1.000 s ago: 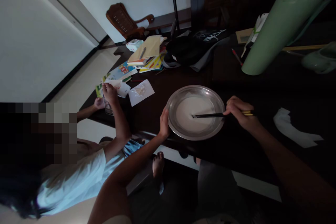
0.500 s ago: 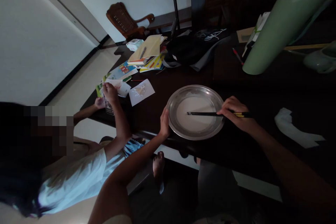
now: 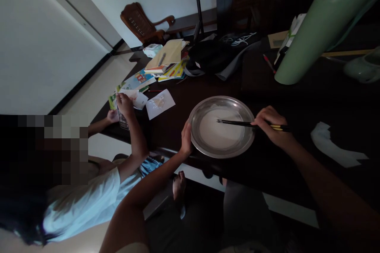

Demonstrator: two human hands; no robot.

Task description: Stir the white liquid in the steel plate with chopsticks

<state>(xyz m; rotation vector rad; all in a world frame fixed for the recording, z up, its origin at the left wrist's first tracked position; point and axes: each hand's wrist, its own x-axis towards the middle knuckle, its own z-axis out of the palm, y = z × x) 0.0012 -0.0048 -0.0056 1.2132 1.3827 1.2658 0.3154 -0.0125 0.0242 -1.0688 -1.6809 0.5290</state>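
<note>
A: What is held by the right hand (image 3: pixel 270 124)?

B: A pair of black chopsticks (image 3: pixel 237 123) is held in its fingers, which are closed around the shafts just ahead of the gold part. The hand is placed at three o'clock of the metal bowl (image 3: pixel 204 147), twelve being taken as the far side. The tips are pointed towards nine, over the pale mixture (image 3: pixel 219 135) in the bowl.

A: Are the tips dipped in it?

B: That cannot be told.

A: And the left hand (image 3: pixel 186 138)?

B: It is set against the bowl's rim, between eight and nine o'clock. The fingers are laid together there; whether the rim is pinched cannot be told.

A: Where is the bowl rested?

B: On the dark worktop (image 3: pixel 166 134), close to the near edge.

A: What is laid out around it?

B: Between nine and ten, thin pale sticks (image 3: pixel 158 104) are heaped on a white sheet of paper (image 3: pixel 151 112). Between ten and eleven, books (image 3: pixel 170 75) are stacked under a tan envelope (image 3: pixel 172 53). Towards two, a green flask (image 3: pixel 314 33) is stood beside a red pen (image 3: pixel 268 63). Just past three, a white tissue (image 3: pixel 332 146) is seen.

A: Anything at nine?

B: A phone (image 3: pixel 123 121), held by another person's hands (image 3: pixel 125 104).
</note>
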